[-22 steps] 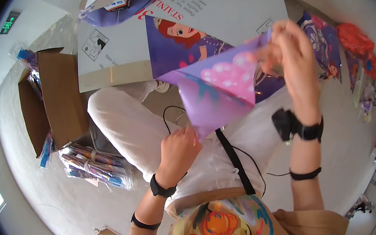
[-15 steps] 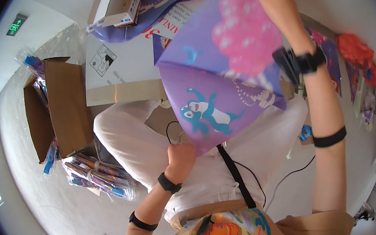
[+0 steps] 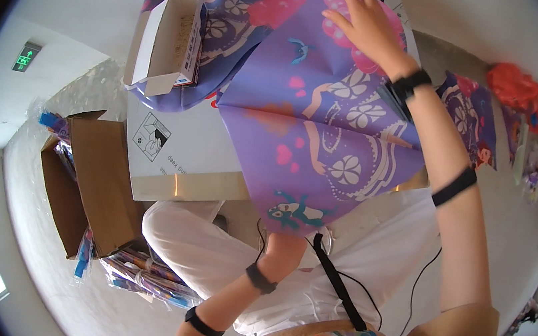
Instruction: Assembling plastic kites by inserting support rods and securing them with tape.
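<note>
A large purple printed sheet, with pink hearts, white flower patterns and a blue cartoon animal, spreads across the white table and hangs over its near edge toward my lap. My right hand reaches to the far part of the sheet, fingers spread over its pink print. Down at the near edge, my left hand grips the sheet's lower corner. The sheet covers most of its fingers. A crease runs across the sheet between the two hands.
An open white carton stands on the sheet at the table's far left. Left of the table is a brown cardboard box, with plastic-wrapped packs beside it. A red plastic bag lies at the far right. Cables run by my legs.
My right hand has opened out over the sheet, which now lies lower and flatter across the table. My left hand has shifted slightly right and down with the near corner. The view has tilted upward.
</note>
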A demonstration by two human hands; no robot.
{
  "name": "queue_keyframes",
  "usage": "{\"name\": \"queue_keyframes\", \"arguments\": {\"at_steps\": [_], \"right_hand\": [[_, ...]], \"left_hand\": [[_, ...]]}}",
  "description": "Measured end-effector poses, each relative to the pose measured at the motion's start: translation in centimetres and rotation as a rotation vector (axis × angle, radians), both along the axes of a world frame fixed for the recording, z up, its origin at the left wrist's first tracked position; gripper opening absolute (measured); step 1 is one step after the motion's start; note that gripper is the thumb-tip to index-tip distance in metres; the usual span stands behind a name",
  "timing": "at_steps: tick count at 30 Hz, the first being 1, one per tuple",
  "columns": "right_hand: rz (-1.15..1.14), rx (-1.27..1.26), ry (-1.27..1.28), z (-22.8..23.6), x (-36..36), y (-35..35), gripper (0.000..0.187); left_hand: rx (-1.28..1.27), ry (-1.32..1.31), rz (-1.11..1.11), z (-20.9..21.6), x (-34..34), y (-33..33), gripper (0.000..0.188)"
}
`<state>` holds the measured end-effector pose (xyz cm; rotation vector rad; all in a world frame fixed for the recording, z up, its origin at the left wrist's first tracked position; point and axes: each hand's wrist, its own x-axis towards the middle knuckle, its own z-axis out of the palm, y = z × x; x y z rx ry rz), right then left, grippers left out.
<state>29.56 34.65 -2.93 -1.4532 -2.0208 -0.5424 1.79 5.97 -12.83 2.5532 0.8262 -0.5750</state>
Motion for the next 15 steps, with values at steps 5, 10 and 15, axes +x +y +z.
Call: {"name": "queue_keyframes", "arguments": {"at_steps": [5,10,15], "right_hand": [[0.417,-0.258,0.138,-3.3,-3.6,-12.4,0.052],[0.345,-0.729,0.105,-9.3,-3.8,-20.8,0.048],[0.177,-0.754,0.267,-10.8,-4.2,-24.1,0.042]], "left_hand": [[-0.103,-0.318,0.180,2.0,1.1,5.9,0.058],[0.136,-0.231,0.012,0.5,1.1,4.6,0.099],[0.007,-0.278,0.059,1.7,-0.2,0.9,0.075]]}}
